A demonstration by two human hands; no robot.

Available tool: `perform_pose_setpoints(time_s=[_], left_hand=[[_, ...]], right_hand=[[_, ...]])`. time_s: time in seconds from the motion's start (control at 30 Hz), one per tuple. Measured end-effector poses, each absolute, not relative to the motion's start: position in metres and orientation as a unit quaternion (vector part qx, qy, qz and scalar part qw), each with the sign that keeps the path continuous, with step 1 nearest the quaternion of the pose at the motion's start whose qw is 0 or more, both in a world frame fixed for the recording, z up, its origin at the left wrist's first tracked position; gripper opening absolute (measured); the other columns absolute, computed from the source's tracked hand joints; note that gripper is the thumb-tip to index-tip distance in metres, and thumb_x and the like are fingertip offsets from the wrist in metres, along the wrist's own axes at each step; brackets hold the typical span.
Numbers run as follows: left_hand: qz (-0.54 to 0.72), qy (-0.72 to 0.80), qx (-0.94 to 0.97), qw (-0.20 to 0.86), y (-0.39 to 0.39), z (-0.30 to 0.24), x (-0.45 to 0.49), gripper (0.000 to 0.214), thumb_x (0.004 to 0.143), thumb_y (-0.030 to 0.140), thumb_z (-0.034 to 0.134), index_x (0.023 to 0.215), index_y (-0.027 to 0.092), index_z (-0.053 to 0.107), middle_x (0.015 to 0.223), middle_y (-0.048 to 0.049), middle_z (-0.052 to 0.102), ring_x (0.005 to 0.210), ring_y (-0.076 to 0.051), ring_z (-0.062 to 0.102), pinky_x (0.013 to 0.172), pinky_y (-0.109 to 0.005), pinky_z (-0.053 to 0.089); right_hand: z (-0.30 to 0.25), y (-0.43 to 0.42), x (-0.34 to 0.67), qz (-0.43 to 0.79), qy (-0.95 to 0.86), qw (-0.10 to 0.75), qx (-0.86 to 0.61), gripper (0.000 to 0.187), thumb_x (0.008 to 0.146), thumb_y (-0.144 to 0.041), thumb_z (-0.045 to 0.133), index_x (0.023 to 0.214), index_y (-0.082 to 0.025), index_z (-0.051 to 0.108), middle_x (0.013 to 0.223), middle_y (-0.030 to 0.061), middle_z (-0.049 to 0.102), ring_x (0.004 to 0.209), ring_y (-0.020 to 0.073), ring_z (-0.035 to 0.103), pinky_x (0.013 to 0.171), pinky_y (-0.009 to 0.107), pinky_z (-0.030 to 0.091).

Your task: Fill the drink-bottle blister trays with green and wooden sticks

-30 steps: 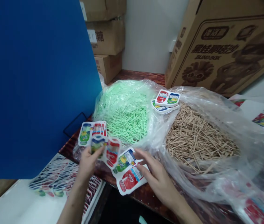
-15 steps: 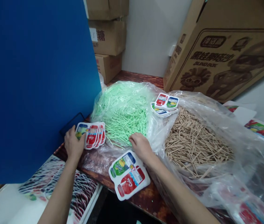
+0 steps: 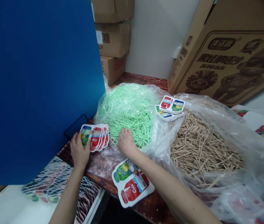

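Note:
At the table's left edge, my left hand (image 3: 80, 152) grips the near end of a fanned row of printed drink-shaped packets (image 3: 97, 137), green-and-blue Sprite and red Cola halves. Its thumb lies on the top packet. My right hand (image 3: 126, 143) is over the near side of a heap of thin green sticks (image 3: 134, 121) in a clear plastic bag, its fingers curled together; what they hold, if anything, is hidden. Below the right forearm lies a thicker stack of the same kind of packets (image 3: 132, 189), partly covered by the arm.
A bag of thin brown sticks (image 3: 204, 152) lies to the right. More packets (image 3: 172, 104) rest on the plastic between the two heaps. A blue panel (image 3: 41, 93) stands at left, a large carton (image 3: 216, 62) behind at right, and stacked cartons (image 3: 115, 40) at the back.
My right hand has moved left across the near edge of the green sticks, and its fingers are more curled. My left hand stays at the fanned packets. The view has shifted slightly.

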State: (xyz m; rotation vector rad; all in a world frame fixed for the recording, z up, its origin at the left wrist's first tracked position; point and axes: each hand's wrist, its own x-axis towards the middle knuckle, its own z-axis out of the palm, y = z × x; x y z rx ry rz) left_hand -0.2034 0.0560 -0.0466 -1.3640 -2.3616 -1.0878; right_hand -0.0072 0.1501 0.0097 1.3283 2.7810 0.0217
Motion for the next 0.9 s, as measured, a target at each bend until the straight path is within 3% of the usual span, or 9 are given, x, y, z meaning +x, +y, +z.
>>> perform_pose_setpoints(time_s=[0.17, 0.37, 0.53, 0.67, 0.9], left_hand=[[-0.371, -0.805, -0.454, 0.09, 0.055, -0.047, -0.205, 0.054, 0.087, 0.042, 0.052, 0.132, 0.012, 0.049, 0.136, -0.0213, 0.047, 0.127, -0.035, 0.044, 0.105, -0.048, 0.035], [-0.368, -0.808, -0.454, 0.078, 0.054, -0.048, -0.205, 0.053, 0.087, 0.042, 0.052, 0.132, 0.014, 0.05, 0.137, -0.02, 0.048, 0.128, -0.035, 0.043, 0.105, -0.048, 0.035], [-0.361, -0.806, -0.461, 0.085, 0.055, -0.05, -0.206, 0.053, 0.088, 0.043, 0.051, 0.13, 0.012, 0.052, 0.136, -0.0212, 0.048, 0.127, -0.035, 0.044, 0.104, -0.048, 0.036], [-0.371, -0.795, -0.467, 0.106, 0.056, -0.05, -0.208, 0.052, 0.087, 0.043, 0.052, 0.129, 0.012, 0.052, 0.137, -0.0216, 0.047, 0.126, -0.036, 0.044, 0.104, -0.05, 0.035], [-0.423, -0.753, -0.479, 0.156, 0.056, -0.02, -0.177, 0.049, 0.086, 0.039, 0.055, 0.128, 0.014, 0.052, 0.139, -0.0196, 0.045, 0.128, -0.034, 0.042, 0.105, -0.049, 0.032]], right_hand=[[0.012, 0.158, -0.008, -0.03, 0.889, 0.048, 0.454, 0.033, 0.08, -0.021, 0.059, 0.105, 0.0, 0.062, 0.103, 0.0274, 0.061, 0.099, 0.0341, 0.054, 0.086, 0.043, 0.035], [0.017, 0.175, 0.009, -0.172, 0.851, 0.016, 0.497, 0.014, 0.08, -0.013, 0.057, 0.09, -0.009, 0.065, 0.096, 0.0207, 0.069, 0.094, 0.031, 0.063, 0.079, 0.037, 0.04], [0.022, 0.198, 0.039, -0.34, 0.769, -0.091, 0.534, 0.018, 0.088, -0.023, 0.051, 0.071, -0.017, 0.056, 0.074, 0.0081, 0.067, 0.072, 0.0214, 0.065, 0.064, 0.029, 0.043], [0.027, 0.209, 0.065, -0.483, 0.671, -0.199, 0.527, 0.025, 0.09, -0.028, 0.044, 0.066, -0.019, 0.044, 0.062, 0.0, 0.058, 0.051, 0.0121, 0.057, 0.054, 0.024, 0.044], [0.031, 0.218, 0.091, -0.623, 0.538, -0.336, 0.457, 0.027, 0.082, -0.042, 0.055, 0.072, -0.019, 0.043, 0.059, -0.0061, 0.048, 0.049, 0.0063, 0.049, 0.055, 0.021, 0.046]])
